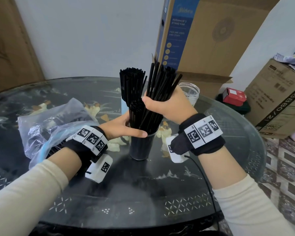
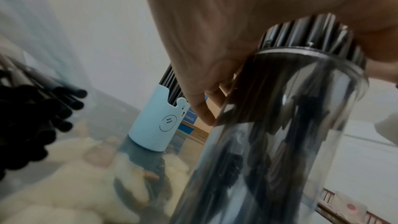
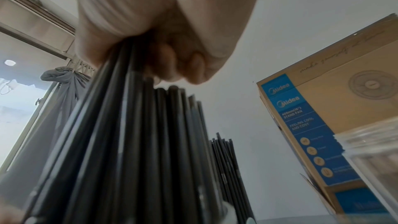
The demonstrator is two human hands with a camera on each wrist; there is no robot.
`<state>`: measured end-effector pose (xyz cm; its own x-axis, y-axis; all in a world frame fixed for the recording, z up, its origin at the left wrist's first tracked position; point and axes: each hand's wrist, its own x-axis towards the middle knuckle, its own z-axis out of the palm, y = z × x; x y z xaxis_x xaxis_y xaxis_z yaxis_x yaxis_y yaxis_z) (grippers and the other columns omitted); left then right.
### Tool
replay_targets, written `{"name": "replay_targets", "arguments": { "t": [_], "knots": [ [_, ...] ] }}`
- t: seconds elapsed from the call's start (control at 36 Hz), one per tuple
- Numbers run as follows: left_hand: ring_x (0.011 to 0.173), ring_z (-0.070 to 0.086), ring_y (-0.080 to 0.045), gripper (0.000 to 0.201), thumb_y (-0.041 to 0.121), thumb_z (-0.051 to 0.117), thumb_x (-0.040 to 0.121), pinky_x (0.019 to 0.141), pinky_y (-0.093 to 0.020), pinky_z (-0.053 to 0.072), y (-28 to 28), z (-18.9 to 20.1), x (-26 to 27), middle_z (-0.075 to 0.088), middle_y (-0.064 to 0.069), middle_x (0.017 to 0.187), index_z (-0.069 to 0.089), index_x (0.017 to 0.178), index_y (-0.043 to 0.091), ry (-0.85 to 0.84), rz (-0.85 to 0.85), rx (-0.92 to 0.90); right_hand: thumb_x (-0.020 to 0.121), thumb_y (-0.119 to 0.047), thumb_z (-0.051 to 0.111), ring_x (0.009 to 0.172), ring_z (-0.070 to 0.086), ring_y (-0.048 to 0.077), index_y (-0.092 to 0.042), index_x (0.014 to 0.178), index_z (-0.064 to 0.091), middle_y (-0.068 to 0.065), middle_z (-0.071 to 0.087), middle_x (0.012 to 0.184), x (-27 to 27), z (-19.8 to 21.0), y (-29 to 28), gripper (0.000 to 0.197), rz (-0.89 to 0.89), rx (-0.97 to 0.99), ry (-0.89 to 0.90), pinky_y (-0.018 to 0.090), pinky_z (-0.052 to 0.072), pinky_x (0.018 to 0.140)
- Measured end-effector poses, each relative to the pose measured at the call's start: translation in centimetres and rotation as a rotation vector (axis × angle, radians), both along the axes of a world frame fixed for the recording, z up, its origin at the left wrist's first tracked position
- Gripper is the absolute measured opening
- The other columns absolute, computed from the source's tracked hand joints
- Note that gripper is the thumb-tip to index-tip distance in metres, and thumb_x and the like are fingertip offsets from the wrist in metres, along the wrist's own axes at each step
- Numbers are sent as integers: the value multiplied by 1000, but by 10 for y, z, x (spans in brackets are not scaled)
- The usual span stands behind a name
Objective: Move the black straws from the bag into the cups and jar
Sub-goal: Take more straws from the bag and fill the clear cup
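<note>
Right hand (image 1: 162, 106) fisted tight round one thick bundle of black straws (image 1: 157, 92), too many to count; their lower ends stand inside the clear cup (image 1: 140, 145) at table centre. Left hand (image 1: 124, 127) cups the straws at that cup's rim, fingers loosely curved, thumb along the front. Behind it, one pale blue cup (image 2: 154, 125), already packed with straws. One clear jar (image 1: 190, 91) back right, contents hard to tell. One plastic bag (image 1: 46, 123) left, more straws lying inside. Round dark table (image 1: 220, 150).

home room: fan box (image 1: 211, 31), curtain (image 3: 64, 81)
</note>
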<state>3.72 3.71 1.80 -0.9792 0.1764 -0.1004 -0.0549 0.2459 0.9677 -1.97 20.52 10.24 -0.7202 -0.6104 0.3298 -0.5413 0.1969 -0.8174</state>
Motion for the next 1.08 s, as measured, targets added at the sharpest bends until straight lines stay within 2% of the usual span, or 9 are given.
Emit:
{"name": "replay_targets", "arguments": {
  "t": [0.11,0.25,0.36,0.44,0.53,0.61,0.72,0.89,1.08],
  "knots": [
    [106,55,15,85,9,76,74,85,-6,45,0,-2,2,54,19,123,30,144,24,8,5,-10,82,-16,73,83,67,16,-3,89,67,10,71,87,6,-10,-1,15,-15,60,26,35,56,82],
    [112,52,12,87,14,76,74,93,-11,44,3,-7,8,53,20,127,28,145,26,33,46,13,72,-45,70,99,65,15,-23,92,65,-2,69,94,6,-18,-2,31,-69,91,40,46,53,90],
    [127,47,-2,102,34,85,67,110,-34,38,2,-14,11,50,12,138,24,148,29,35,98,30,75,-42,75,100,64,11,-27,95,65,-2,68,97,11,-17,1,27,-45,75,44,41,54,90],
    [132,43,-4,110,53,86,57,113,-41,35,4,-17,12,49,13,140,26,147,34,46,123,17,77,-32,81,107,59,0,-33,116,50,-9,62,114,21,-15,7,49,-59,-17,39,26,51,94],
    [131,42,-1,109,57,84,57,114,-41,33,8,-18,12,50,17,138,25,146,36,75,161,-3,82,-32,76,124,50,5,-23,144,31,-4,49,137,29,-12,12,77,-140,-165,176,25,44,102],
    [130,43,-2,110,62,81,55,114,-41,32,12,-17,12,50,17,138,25,146,35,97,184,-17,92,-20,66,131,45,12,-12,143,39,1,46,142,32,-8,13,59,-210,-254,392,36,42,107],
    [130,44,-2,107,65,80,56,114,-42,33,14,-18,12,50,18,138,26,144,37,103,203,-33,95,-6,60,118,55,13,-1,119,64,9,62,122,28,-11,8,25,-304,-277,622,24,41,105],
    [128,44,-1,96,48,80,67,113,-37,34,16,-17,10,50,17,136,27,145,32,147,212,-44,91,-2,64,111,59,12,0,113,68,9,66,115,28,-22,6,23,-323,-304,653,18,44,99],
    [127,44,-2,92,44,78,70,112,-36,34,14,-19,9,50,15,135,27,146,30,166,197,-58,89,-3,67,105,60,9,-3,110,70,4,67,110,28,-44,7,21,-316,-307,631,24,51,89]
  ]
}}
